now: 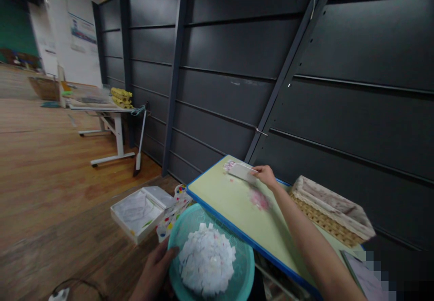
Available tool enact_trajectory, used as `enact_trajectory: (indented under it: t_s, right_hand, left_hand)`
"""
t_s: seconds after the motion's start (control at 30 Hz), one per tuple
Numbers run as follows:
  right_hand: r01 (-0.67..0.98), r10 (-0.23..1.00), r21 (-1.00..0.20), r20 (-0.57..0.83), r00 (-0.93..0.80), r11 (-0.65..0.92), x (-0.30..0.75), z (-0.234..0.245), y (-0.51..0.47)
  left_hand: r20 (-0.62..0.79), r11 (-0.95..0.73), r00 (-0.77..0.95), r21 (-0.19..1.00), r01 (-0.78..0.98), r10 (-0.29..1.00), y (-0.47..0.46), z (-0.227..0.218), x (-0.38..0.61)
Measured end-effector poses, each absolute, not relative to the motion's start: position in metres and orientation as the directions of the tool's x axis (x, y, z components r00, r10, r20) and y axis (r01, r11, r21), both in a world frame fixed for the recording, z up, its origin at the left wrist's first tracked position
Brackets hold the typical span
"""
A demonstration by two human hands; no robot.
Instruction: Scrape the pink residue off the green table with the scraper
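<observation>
At the surface (230, 208), the left hand (156, 267) has its grip clasped on a teal bowl (244, 265) of paper scraps (206, 260); the right hand (266, 176) pinches a white card (241, 172).

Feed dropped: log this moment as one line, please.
left hand: grips teal bowl rim, white paper scraps inside | right hand: holds white card on green table, far corner

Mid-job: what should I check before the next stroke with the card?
1. Grip of right hand on white card: ok.
2. Card edge flat on table: cannot tell.
3. Hold of left hand on teal bowl: ok.
4. Bowl close against table's blue edge: ok.
5. Loose pink scraps apart from wicker basket: ok.
6. Room above white paper scraps in bowl: cannot tell.
</observation>
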State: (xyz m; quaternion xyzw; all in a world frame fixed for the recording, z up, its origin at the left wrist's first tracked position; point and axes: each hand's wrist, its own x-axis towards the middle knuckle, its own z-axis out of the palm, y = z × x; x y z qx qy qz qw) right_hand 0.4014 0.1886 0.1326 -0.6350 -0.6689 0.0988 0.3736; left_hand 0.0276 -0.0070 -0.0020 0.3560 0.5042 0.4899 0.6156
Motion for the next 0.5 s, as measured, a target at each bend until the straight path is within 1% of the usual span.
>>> enact_trajectory:
  t_s: [0.1,0.17,0.23,0.37,0.5]
  right_hand:
    - [0.759,0.913,-0.623,0.396,0.097,0.19,0.382,0.131,0.197]
    - [0.775,0.907,-0.596,0.416,0.071,0.213,0.367,0.129,0.201]
    - [0.796,0.911,-0.557,0.412,0.015,0.239,0.358,0.126,0.202]
    - [0.817,0.95,-0.527,0.301,-0.08,0.236,0.369,0.123,0.193]
    - [0.807,0.972,-0.552,0.205,-0.113,0.21,0.401,0.126,0.174]
  left_hand:
    - [-0.258,0.255,0.016,0.942,-0.218,0.966,-0.008,-0.002,0.027]
    - [-0.254,0.247,-0.005,0.946,-0.208,0.967,-0.009,-0.003,0.026]
    - [-0.254,0.255,0.031,0.945,-0.204,0.967,-0.009,-0.002,0.024]
    - [-0.254,0.279,0.134,0.933,-0.229,0.958,-0.009,-0.002,0.024]
    - [-0.256,0.265,0.067,0.932,-0.248,0.964,-0.009,-0.008,0.033]
